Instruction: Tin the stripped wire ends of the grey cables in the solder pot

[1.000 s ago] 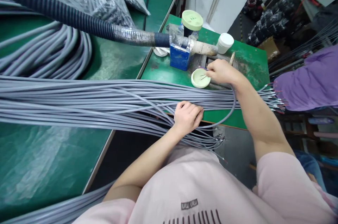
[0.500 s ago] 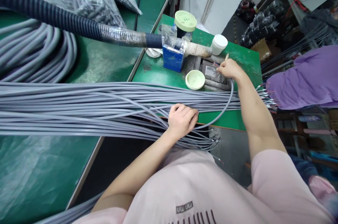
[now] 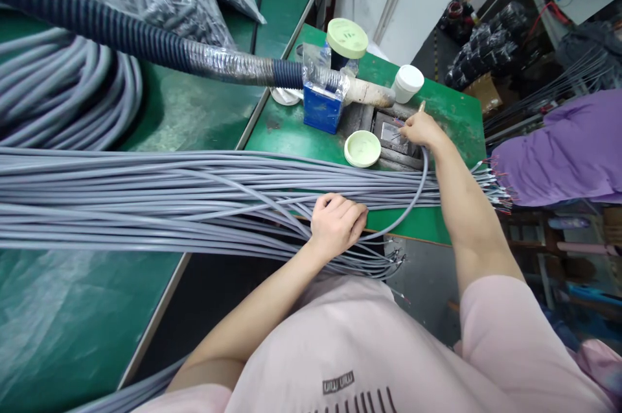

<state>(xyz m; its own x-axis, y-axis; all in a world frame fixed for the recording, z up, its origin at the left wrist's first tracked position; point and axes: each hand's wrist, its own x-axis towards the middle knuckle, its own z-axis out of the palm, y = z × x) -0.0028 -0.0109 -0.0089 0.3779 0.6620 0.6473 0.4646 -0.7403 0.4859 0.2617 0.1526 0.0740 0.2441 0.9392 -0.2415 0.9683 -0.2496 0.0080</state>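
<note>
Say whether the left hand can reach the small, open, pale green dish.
Probably: only low-lying grey cables stretch between the left hand and the dish, and the right hand is off to one side.

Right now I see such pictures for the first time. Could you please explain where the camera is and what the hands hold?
All the pictures come from one camera on a person's head, looking forward and down. There is no robot: the bare right hand holds a grey cable near its end, with thin wires close to a silvery plate. The left hand lies curled at the cable bundle; what it grips, if anything, is hidden. The bundle stretches across the green tabletop. Near the plate are a pale green dish, a white tub, a blue box and a ribbed hose.
</note>
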